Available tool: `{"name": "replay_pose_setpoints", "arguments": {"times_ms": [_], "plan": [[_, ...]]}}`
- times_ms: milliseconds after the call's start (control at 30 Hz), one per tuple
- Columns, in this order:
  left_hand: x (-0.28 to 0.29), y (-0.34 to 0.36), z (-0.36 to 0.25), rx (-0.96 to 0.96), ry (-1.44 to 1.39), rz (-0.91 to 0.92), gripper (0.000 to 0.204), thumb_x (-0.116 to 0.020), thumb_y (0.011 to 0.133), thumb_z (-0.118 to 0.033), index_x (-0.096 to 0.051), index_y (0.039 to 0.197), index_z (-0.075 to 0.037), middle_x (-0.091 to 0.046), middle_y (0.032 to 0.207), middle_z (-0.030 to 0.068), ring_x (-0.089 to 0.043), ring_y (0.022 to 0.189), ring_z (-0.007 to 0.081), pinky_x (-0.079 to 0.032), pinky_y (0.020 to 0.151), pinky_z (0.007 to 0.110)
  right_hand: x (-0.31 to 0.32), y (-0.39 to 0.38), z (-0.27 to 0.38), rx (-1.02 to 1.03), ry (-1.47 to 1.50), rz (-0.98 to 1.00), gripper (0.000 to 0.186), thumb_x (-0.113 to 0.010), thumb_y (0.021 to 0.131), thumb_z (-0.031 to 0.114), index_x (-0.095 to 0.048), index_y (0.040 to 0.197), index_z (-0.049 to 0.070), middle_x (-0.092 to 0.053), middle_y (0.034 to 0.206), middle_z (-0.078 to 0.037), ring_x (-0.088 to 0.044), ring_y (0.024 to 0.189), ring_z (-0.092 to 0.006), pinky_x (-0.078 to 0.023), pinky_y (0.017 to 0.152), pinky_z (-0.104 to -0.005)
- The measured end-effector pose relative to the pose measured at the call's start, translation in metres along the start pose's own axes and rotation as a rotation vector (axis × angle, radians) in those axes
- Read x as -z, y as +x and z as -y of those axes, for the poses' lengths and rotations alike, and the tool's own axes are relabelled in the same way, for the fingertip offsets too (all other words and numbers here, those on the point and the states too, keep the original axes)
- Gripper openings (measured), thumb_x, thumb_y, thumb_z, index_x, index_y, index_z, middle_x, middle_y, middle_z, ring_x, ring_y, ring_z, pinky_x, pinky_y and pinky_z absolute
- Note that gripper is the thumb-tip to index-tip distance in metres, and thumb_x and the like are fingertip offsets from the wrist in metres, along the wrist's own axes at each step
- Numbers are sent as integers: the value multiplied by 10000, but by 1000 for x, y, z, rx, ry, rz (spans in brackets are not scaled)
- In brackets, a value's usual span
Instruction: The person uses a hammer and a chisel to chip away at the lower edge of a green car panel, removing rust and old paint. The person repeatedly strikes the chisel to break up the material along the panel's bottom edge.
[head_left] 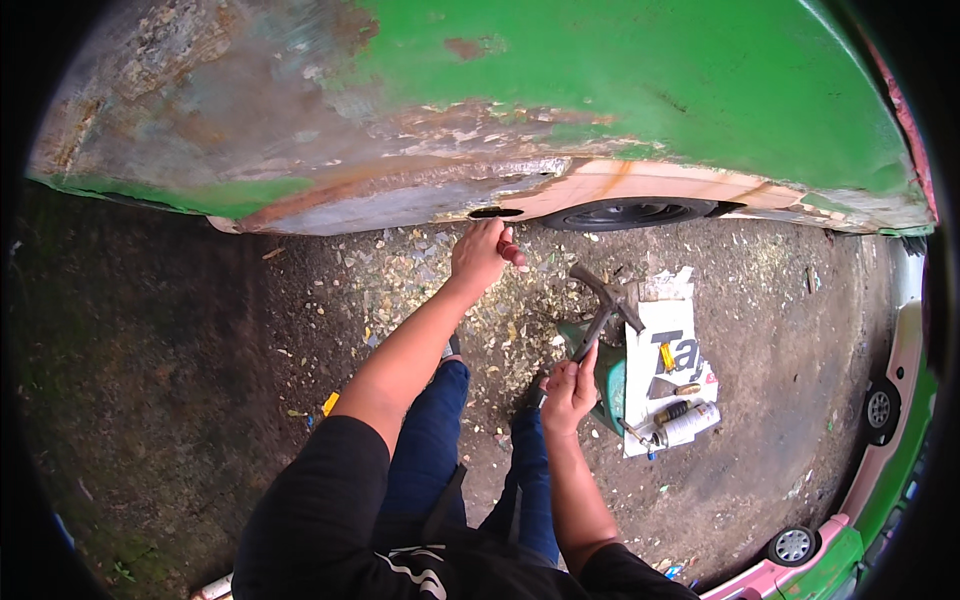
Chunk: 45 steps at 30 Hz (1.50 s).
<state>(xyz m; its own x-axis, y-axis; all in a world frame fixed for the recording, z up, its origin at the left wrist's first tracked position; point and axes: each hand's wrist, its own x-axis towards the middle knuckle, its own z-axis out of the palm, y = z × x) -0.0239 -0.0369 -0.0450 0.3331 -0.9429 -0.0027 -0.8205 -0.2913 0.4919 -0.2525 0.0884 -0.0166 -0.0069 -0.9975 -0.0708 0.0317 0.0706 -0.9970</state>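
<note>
My left hand (pixel 478 262) reaches up to the lower side of a green car body (pixel 640 80), right by a dark oval hole (pixel 495 212) in its patched panel. The fingers are closed around a short reddish-brown handle (pixel 513 252); its working end is hidden. Lower and to the right, my right hand (pixel 570 395) grips the handle of a hammer (pixel 596 328), its dark metal head pointing up toward the car. The hammer is apart from the left hand. Bare grey metal, rust and old filler show across the panel's left part.
A green stool (pixel 610 385) stands at my right, with a printed white sheet (pixel 650 330), a white spray can (pixel 690 424) and small tools on it. A car wheel (pixel 630 213) sits just past the hole. Paint flakes litter the ground. Another pink-and-green car (pixel 850 520) stands lower right.
</note>
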Motion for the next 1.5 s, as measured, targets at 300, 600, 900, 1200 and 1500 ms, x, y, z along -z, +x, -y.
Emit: {"name": "replay_pose_setpoints", "arguments": {"times_ms": [300, 600, 900, 1200, 1500], "plan": [[14, 26, -27, 111, 21, 85, 263, -471, 975, -282, -617, 974, -64, -676, 1011, 155, -622, 941, 360, -471, 820, 482, -6, 21, 10, -37, -40, -84, 468, -494, 980, 32, -452, 1445, 65, -526, 698, -2, -432, 587, -42, -393, 542, -199], [4, 28, -19, 86, -24, -11, 285, -484, 974, -323, -603, 926, -69, -676, 968, 170, -628, 939, 382, -472, 806, 486, -17, 44, 3, 120, -232, -46, 461, -502, 984, 51, -463, 1441, 98, -500, 626, -32, -414, 561, -64, -382, 507, -241], [5, -2, 24, 81, -45, 4, 234, -545, 946, -292, -543, 896, -63, -624, 924, 130, -599, 915, 349, -462, 761, 476, -13, 16, 15, -287, 113, -31, 503, -471, 990, 14, -395, 1483, 73, -451, 721, 64, -375, 581, -16, -311, 497, -191], [12, -28, 18, 99, -119, -53, 165, -640, 836, -208, -531, 864, -86, -600, 915, 81, -583, 927, 315, -460, 754, 442, 14, 30, 39, -332, 55, 50, 499, -481, 993, 30, -399, 1483, 84, -416, 689, 71, -372, 569, -10, -339, 455, -199], [60, -68, -8, 87, -215, -145, 236, -628, 905, -255, -502, 831, -70, -554, 804, 102, -556, 785, 333, -438, 678, 441, 78, 9, 94, -226, -145, 184, 472, -495, 965, 16, -447, 1434, 18, -601, 1037, -5, -441, 750, -30, -410, 654, -193]]}}
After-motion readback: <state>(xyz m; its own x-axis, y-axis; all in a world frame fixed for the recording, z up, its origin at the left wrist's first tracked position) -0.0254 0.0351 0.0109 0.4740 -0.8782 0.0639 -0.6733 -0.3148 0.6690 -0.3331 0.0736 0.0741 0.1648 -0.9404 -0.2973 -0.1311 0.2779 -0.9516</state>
